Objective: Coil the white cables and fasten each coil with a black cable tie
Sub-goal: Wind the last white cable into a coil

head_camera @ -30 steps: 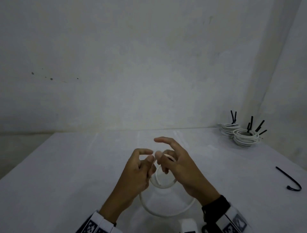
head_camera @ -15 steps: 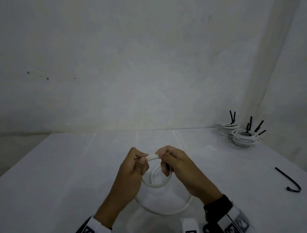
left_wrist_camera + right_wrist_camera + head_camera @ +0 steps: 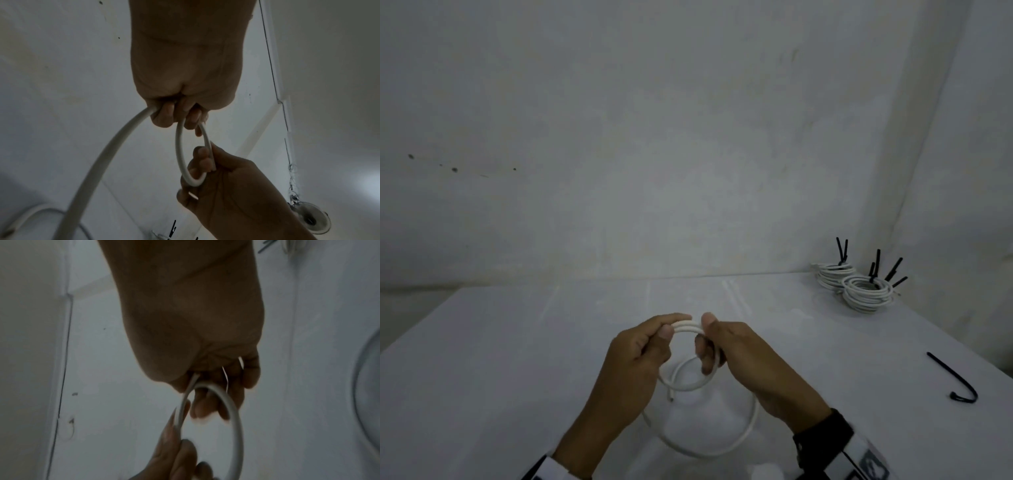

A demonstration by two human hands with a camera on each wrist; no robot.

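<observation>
A white cable [image 3: 688,327] is held above the white table [image 3: 482,377] in a small coil of about two turns. My left hand [image 3: 654,337] pinches the top of the coil between thumb and fingers. My right hand [image 3: 710,337] grips the same coil just to the right, fingers curled through the loop. A larger loose loop [image 3: 748,428] of the cable hangs down between my wrists, and its cut end [image 3: 671,397] shows under the left hand. The left wrist view shows the small loop [image 3: 180,155] spanning both hands. The right wrist view shows that loop [image 3: 234,418] too, blurred.
Two stacks of tied white coils [image 3: 859,287] with black tie tails sticking up sit at the table's far right corner. One loose black cable tie [image 3: 955,380] with a hooked end lies near the right edge. A grey wall rises behind the table.
My right hand's fingers, spread a second ago, have curled onto the cable. Both hands have drawn together at the top of the coil, and a second turn now lies against the first.
</observation>
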